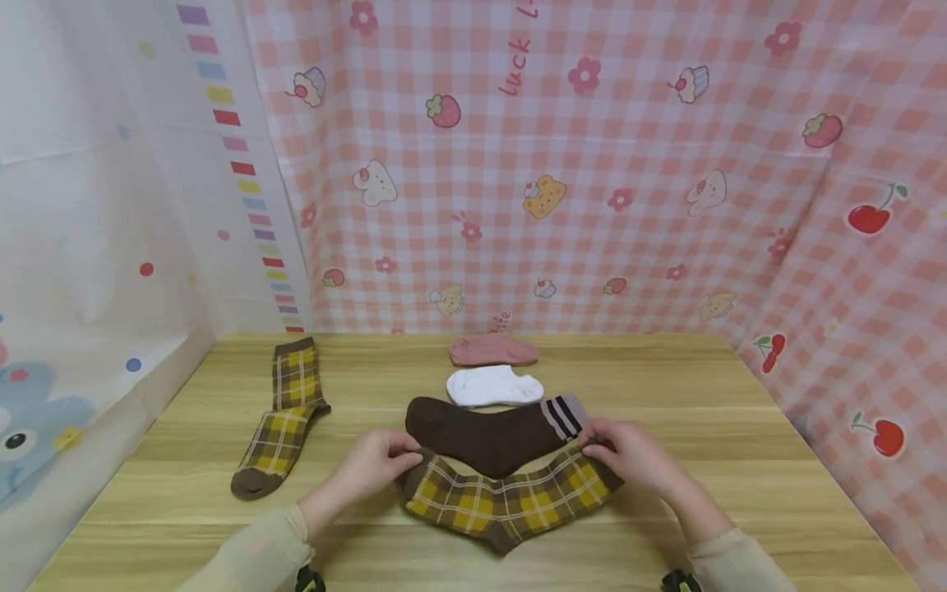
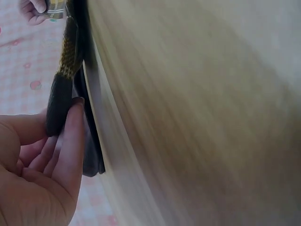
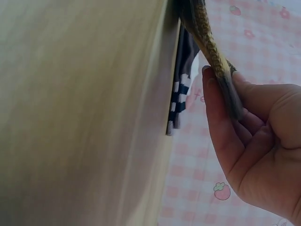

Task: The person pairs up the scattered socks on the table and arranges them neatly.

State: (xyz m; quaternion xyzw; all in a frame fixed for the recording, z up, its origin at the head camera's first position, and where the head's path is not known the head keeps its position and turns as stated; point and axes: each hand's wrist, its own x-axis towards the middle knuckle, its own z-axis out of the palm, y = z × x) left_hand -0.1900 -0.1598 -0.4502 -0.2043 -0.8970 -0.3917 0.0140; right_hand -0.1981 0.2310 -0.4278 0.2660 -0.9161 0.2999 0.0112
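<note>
A yellow-and-brown plaid sock (image 1: 510,497) is stretched sideways between both hands, its dark heel pointing toward the person. My left hand (image 1: 373,469) pinches its left dark end between thumb and fingers; in the left wrist view, this end (image 2: 60,101) looks rounded. At the other end, my right hand (image 1: 632,456) pinches the brown edge (image 3: 230,96). Just beyond lies a dark brown sock (image 1: 481,432) with a grey, black-striped cuff, partly overlapped in the head view by the held sock. Both wrist views show the plaid sock raised off the table.
Another plaid sock (image 1: 284,419) lies on the left of the wooden table (image 1: 177,460). A white ankle sock (image 1: 494,386) and a pink one (image 1: 493,350) lie behind the brown sock. A pink checked curtain (image 1: 503,247) hangs along the table's back edge.
</note>
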